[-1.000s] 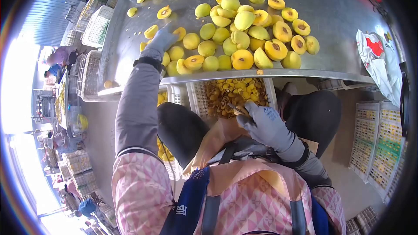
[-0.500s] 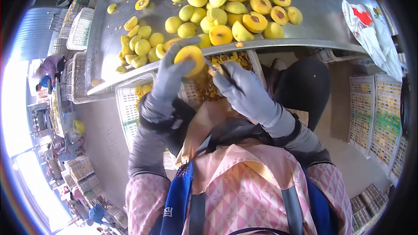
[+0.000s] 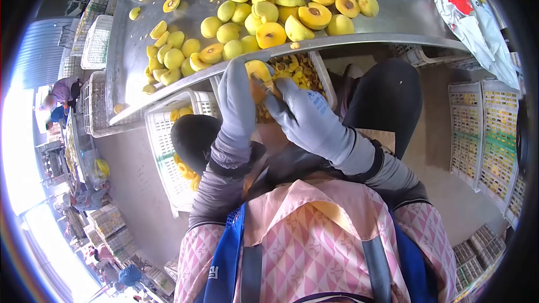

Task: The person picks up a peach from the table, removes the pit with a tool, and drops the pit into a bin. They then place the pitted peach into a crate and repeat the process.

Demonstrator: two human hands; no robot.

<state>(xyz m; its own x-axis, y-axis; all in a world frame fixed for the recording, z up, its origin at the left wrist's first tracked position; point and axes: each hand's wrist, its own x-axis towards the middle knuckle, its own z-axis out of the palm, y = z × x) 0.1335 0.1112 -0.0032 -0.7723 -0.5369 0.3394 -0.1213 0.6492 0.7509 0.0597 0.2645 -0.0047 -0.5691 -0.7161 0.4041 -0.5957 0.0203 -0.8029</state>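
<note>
My left hand (image 3: pixel 237 95), in a grey glove, is closed around a yellow peach half (image 3: pixel 258 69) just in front of the table edge. My right hand (image 3: pixel 306 113), gloved too, meets it from the right, its fingers wrapped round a small knife that is mostly hidden; its tip is at the cut face of the fruit. Beneath both hands a crate (image 3: pixel 325 81) holds orange-brown peach scraps. Beyond the edge, a heap of halved peaches (image 3: pixel 271 35) lies on the metal table (image 3: pixel 185 22), some cut side up with brown centres.
A white crate (image 3: pixel 163 160) with peach pieces stands by my left knee. A white plastic bag (image 3: pixel 466 28) hangs over the table's right side. Stacked crates (image 3: pixel 483 134) stand on the right. At far left a person (image 3: pixel 63 95) bends by another table.
My left hand has turned and moved right and slightly down, bringing the peach half against my right hand. The fruit's cut face is now largely covered by fingers.
</note>
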